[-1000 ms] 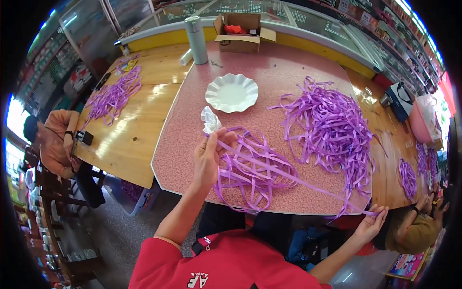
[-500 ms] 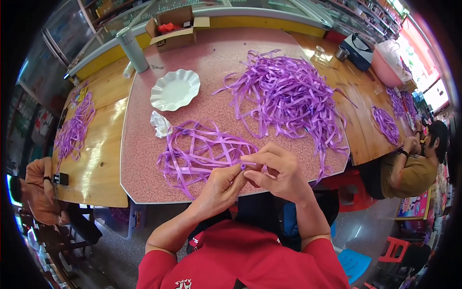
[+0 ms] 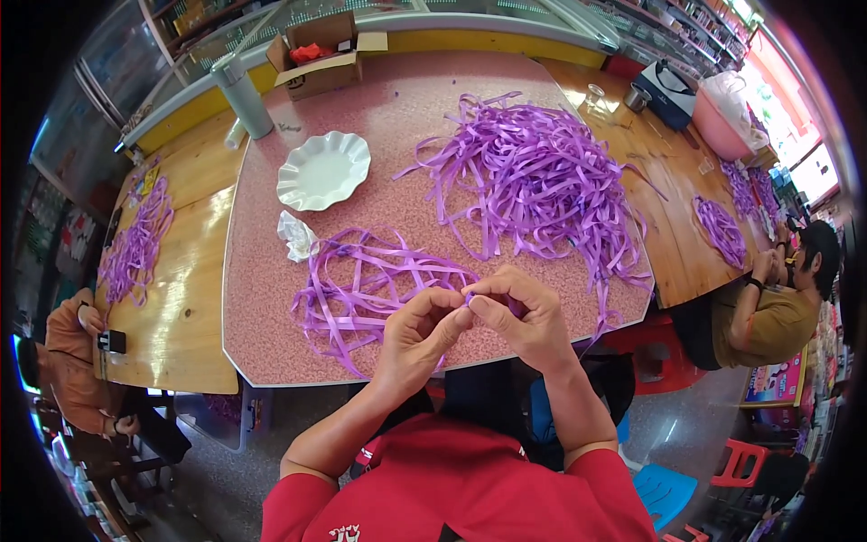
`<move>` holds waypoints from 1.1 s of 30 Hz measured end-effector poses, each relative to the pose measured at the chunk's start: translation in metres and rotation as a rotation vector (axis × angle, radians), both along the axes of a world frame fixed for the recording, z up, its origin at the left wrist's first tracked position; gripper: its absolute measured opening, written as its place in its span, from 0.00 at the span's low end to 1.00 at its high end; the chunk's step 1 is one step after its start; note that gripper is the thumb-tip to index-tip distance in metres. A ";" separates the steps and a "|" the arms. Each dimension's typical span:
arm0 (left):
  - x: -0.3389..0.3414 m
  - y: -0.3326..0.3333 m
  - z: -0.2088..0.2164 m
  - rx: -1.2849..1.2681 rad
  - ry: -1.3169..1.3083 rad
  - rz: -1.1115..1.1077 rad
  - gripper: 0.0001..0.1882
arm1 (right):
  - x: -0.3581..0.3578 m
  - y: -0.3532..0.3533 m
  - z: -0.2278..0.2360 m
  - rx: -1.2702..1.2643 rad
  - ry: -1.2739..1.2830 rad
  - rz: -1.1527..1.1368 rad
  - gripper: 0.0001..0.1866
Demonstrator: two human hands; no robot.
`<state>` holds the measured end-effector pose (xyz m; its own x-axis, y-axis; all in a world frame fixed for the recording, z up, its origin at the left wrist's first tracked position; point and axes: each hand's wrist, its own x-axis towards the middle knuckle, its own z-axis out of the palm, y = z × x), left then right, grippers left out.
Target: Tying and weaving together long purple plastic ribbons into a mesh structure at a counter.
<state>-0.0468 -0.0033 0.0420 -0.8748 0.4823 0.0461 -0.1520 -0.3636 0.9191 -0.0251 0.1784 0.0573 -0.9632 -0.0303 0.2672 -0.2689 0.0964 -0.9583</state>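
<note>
My left hand (image 3: 420, 332) and my right hand (image 3: 521, 316) meet fingertip to fingertip over the table's front edge. Between their thumbs and forefingers they pinch a purple ribbon (image 3: 469, 299), of which only a small bit shows. Fingers hide the rest of the held part. Just beyond my left hand lies a loose spread of purple ribbon loops (image 3: 397, 265), and one strand runs from it toward my fingertips. A far larger heap of purple ribbons (image 3: 542, 172) fills the right half of the pink tabletop (image 3: 262, 316).
A white scalloped dish (image 3: 322, 173) and crumpled white paper (image 3: 296, 237) lie at the left. Behind stand a grey-green bottle (image 3: 244, 101) and an open cardboard box (image 3: 321, 77). One person (image 3: 768, 307) sits at the right, another (image 3: 77, 361) at the left, beside more ribbons.
Both hands have turned and drawn closer, so their thumbs and forefingers now touch. The purple coil that stood out between them is mostly covered. The left person's hand has shifted.
</note>
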 end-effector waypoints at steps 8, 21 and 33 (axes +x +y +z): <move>-0.007 -0.002 -0.005 -0.080 0.152 0.105 0.07 | 0.007 0.002 0.020 0.059 0.039 -0.129 0.07; -0.009 -0.001 -0.006 -0.127 0.229 0.051 0.08 | 0.003 0.014 0.011 0.111 0.153 -0.010 0.09; -0.013 -0.003 -0.004 -0.275 0.370 0.065 0.06 | 0.004 0.015 0.014 0.190 0.177 0.029 0.09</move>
<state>-0.0593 -0.0068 0.0378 -0.8526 0.4646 0.2391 0.2195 -0.0969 0.9708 -0.0213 0.1934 0.0711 -0.8998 -0.1225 0.4188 -0.4364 0.2598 -0.8615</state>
